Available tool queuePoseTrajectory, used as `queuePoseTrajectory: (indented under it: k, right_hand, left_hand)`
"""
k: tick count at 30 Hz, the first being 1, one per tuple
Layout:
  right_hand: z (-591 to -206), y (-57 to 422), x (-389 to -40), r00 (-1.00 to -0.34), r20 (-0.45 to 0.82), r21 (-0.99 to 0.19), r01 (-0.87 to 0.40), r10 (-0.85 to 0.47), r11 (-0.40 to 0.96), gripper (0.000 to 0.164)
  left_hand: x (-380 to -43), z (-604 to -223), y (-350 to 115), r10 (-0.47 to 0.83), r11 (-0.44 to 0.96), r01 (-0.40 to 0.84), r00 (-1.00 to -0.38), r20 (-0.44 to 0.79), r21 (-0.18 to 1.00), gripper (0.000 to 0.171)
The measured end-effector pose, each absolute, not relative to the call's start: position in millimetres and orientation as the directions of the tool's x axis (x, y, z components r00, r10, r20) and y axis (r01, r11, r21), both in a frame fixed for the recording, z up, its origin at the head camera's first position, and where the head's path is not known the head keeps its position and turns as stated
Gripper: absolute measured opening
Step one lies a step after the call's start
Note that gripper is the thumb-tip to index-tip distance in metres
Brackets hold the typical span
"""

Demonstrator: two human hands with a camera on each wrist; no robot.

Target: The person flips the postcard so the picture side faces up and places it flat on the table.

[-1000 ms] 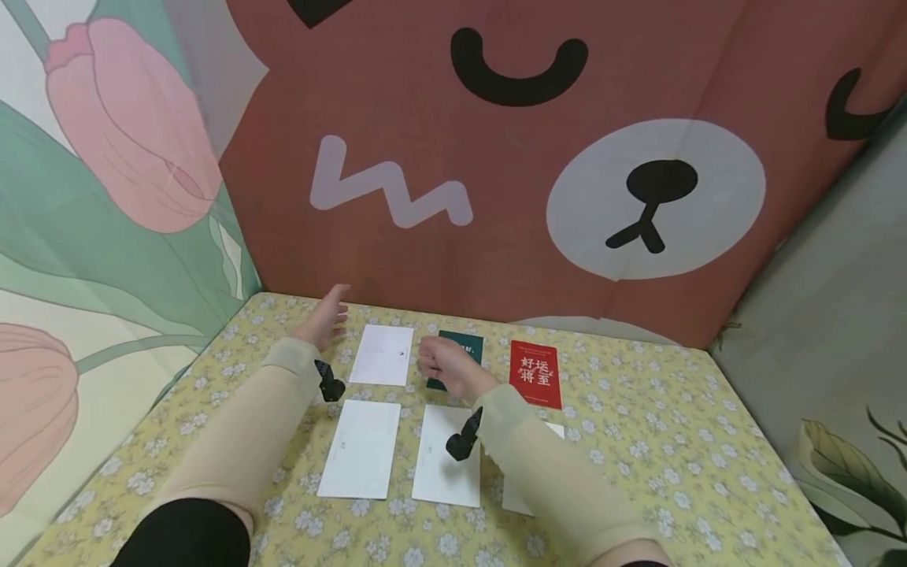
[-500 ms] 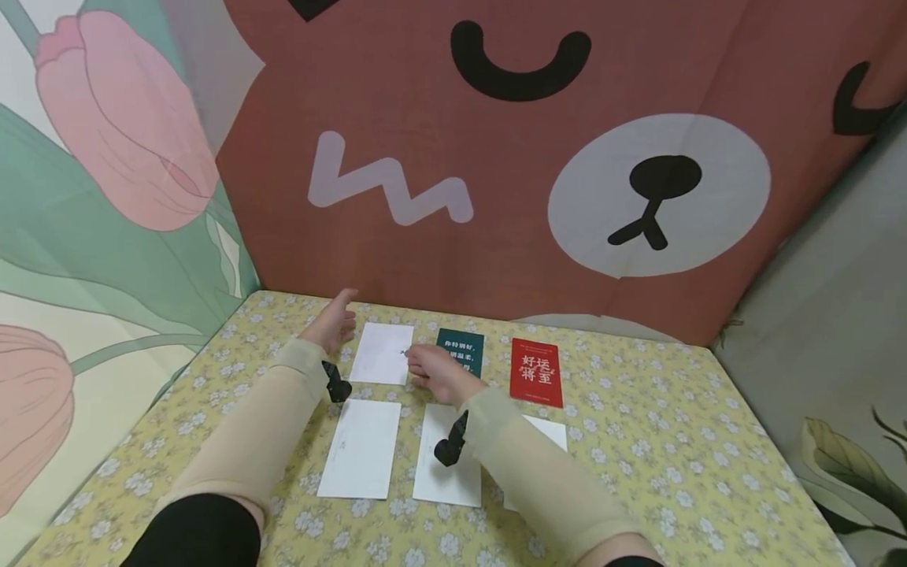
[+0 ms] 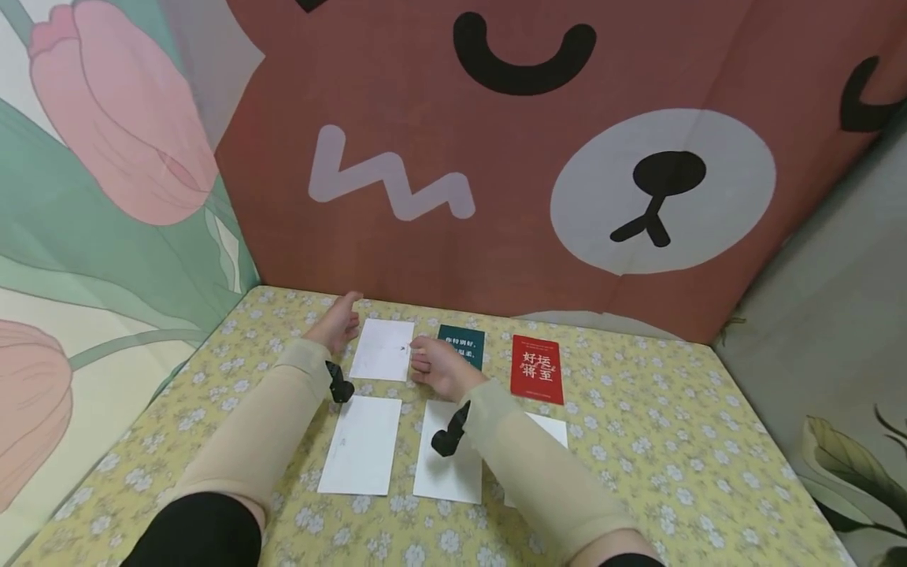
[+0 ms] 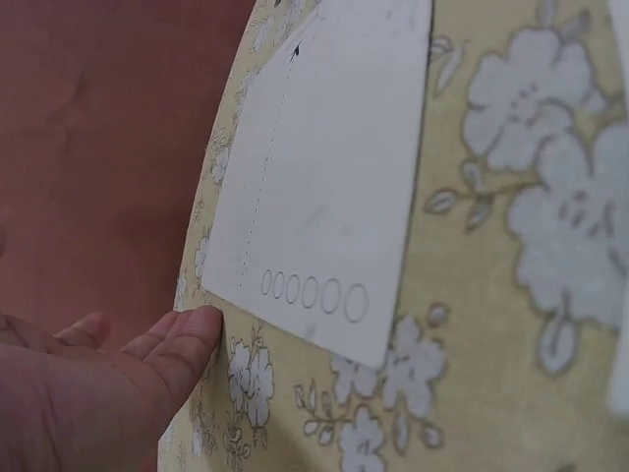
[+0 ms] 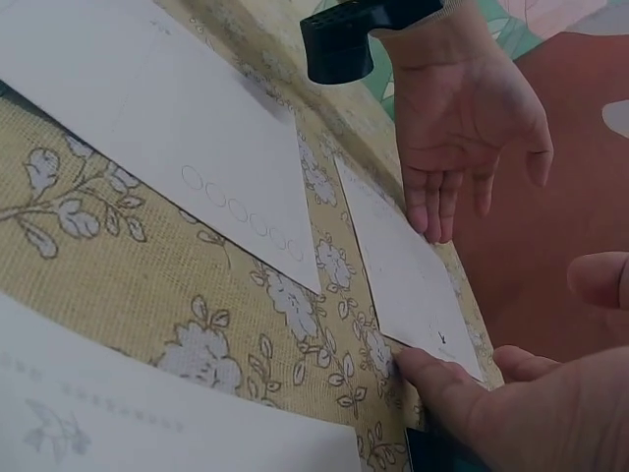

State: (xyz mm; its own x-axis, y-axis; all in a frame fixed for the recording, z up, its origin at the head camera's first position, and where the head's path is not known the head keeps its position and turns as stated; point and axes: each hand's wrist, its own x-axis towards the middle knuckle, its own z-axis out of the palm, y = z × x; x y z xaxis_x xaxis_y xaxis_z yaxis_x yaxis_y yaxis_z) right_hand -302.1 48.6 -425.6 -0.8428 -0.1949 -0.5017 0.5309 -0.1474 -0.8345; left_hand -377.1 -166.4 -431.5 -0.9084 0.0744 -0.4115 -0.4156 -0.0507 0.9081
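Observation:
A white postcard point(image 3: 383, 350) lies flat in the back row, flanked by both hands. My left hand point(image 3: 336, 324) is at its left side, palm turned inward; in the left wrist view the fingertips point(image 4: 203, 323) come right up to the card's corner, near a row of printed ovals. On the other side, my right hand point(image 3: 441, 368) has its fingertips at the card's right edge, fingers loosely bent and thumb raised in the right wrist view. That hand partly covers a dark green card point(image 3: 462, 340) with white lettering. Nothing is gripped by either hand.
A red card point(image 3: 536, 370) with white characters lies at the right of the back row. Nearer are white cards: one at left point(image 3: 361, 445), one in the middle point(image 3: 446, 476), and one point(image 3: 551, 428) partly under the right forearm. Flowered cloth covers the table; a printed backdrop point(image 3: 425, 260) rises behind.
My right hand has moved left from over the green card to the white postcard's right edge, uncovering green lettering. My left hand has shifted slightly right, toward the same postcard.

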Motion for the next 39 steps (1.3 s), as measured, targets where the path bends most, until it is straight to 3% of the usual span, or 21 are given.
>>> queuePoseTrajectory:
  k: [8,16,25,32,39]
  right_hand:
    - [-423,48,-308,-0.831,-0.528,-0.816,0.553,-0.173,-0.168,0.069]
    - [-425,48,-309,-0.834,-0.524,-0.821,0.548,-0.171,-0.158,0.066]
    - [-429,47,-309,-0.854,-0.471,-0.859,0.501,-0.22,-0.108,0.045]
    - [-434,49,-309,-0.87,-0.434,-0.886,0.459,-0.233,-0.065,0.052]
    - [-433,48,-304,-0.895,-0.327,-0.945,0.314,-0.304,0.092,0.057]
  left_hand:
    - [-372,-430,-163,0.074,-0.138,-0.437,-0.899,-0.431,0.889,0.075]
    - [-374,-434,-165,0.049,-0.131,-0.443,-0.896,-0.441,0.887,0.075]
    - [-375,-436,-164,0.012,-0.133,-0.448,-0.893,-0.45,0.884,0.079]
    - [-376,-440,-168,0.056,-0.091,-0.428,-0.904,-0.425,0.899,0.073]
    - [-378,-448,-172,0.068,0.041,-0.345,-0.935,-0.347,0.938,0.063]
